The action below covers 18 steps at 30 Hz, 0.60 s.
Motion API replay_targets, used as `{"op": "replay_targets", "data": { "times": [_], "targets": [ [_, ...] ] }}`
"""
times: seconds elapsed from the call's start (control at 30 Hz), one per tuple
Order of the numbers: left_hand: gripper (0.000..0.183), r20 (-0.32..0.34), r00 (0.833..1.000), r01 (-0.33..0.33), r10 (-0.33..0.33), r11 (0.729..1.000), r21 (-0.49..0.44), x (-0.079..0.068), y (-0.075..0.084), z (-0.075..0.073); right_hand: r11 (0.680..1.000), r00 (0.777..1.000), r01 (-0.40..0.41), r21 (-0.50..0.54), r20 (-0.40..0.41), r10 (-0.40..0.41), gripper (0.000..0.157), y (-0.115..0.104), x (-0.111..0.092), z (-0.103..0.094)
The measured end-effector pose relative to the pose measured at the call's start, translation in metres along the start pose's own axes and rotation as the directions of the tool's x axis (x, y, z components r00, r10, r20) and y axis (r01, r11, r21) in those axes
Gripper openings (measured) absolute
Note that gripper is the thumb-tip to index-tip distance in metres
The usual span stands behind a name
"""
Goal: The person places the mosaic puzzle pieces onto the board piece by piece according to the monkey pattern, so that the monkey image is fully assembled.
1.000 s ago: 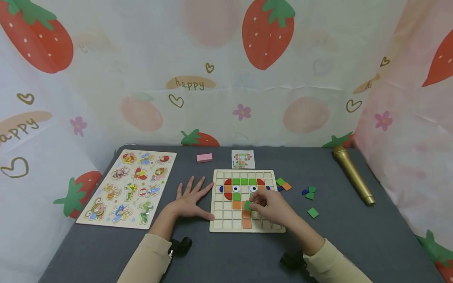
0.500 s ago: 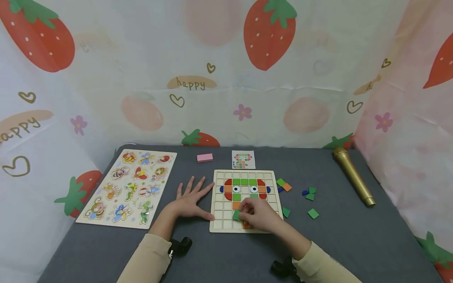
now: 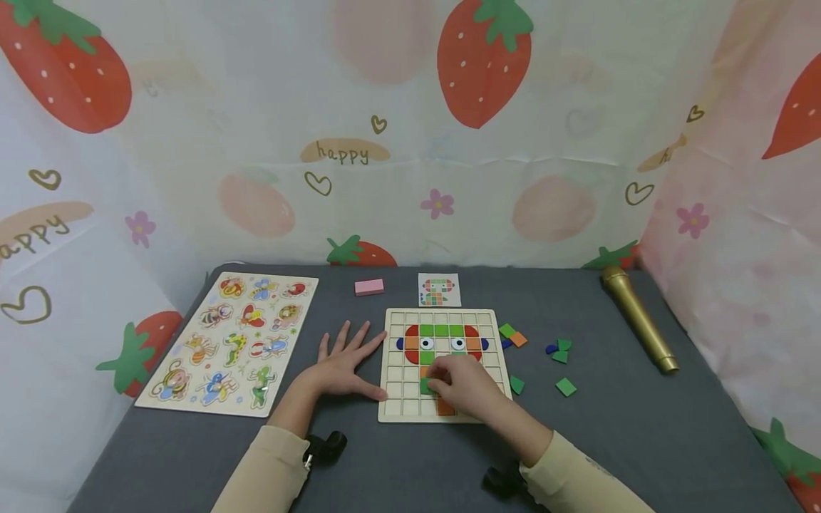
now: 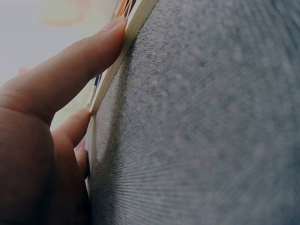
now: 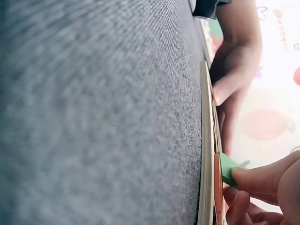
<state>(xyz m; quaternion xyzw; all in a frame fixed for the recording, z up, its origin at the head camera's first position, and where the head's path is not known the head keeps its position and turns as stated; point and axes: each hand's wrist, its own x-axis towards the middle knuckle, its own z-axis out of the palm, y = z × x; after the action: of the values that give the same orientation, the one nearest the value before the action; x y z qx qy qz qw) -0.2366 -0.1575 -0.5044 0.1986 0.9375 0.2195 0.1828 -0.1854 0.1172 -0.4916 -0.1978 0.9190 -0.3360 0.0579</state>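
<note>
From the head view, my left hand (image 3: 343,367) lies at the left edge of the grid board (image 3: 393,370), fingers spread and grasping nothing, with forefinger and thumb touching the rim. My right hand (image 3: 467,385) pinches a green tile (image 3: 426,387) between thumb and fingers over the lower middle of the grid, just below an orange square (image 3: 424,371) that my fingers partly hide. Another orange piece (image 3: 445,407) shows beneath my hand, near the board's bottom edge. Higher up, red, green, orange and blue pieces surround two round eyes. A printed card (image 3: 439,290) lies just beyond the board, a pink block (image 3: 369,287) to its left. To the right are loose tiles (image 3: 566,387) and, farther off, a gold microphone (image 3: 639,319); on the left lies an insect picture board (image 3: 192,407).

From the left wrist, I see the board edge-on, one of my fingertips against its rim, the grey cloth (image 4: 201,117) alongside.

From the right wrist, the green tile is in my pinch, tilted away from the board beside an orange piece; whether its edge touches the board I cannot tell. My left hand shows beyond, at the board's far end.
</note>
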Motion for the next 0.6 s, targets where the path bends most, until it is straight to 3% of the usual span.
{"op": "replay_targets", "data": {
  "times": [0.23,0.6],
  "targets": [
    [0.113,-0.003,1.0,-0.001,0.001,1.0,0.0,-0.0009,0.0004,-0.0004,0.997,1.0,0.019,-0.075,-0.015,-0.021,0.005,-0.0018,-0.0004,-0.0004],
    [0.114,-0.001,1.0,0.002,-0.002,1.0,-0.002,-0.0001,-0.001,0.0006,0.997,0.999,-0.037,-0.069,-0.009,0.036,0.008,0.0008,-0.0023,-0.0058]
  ]
}}
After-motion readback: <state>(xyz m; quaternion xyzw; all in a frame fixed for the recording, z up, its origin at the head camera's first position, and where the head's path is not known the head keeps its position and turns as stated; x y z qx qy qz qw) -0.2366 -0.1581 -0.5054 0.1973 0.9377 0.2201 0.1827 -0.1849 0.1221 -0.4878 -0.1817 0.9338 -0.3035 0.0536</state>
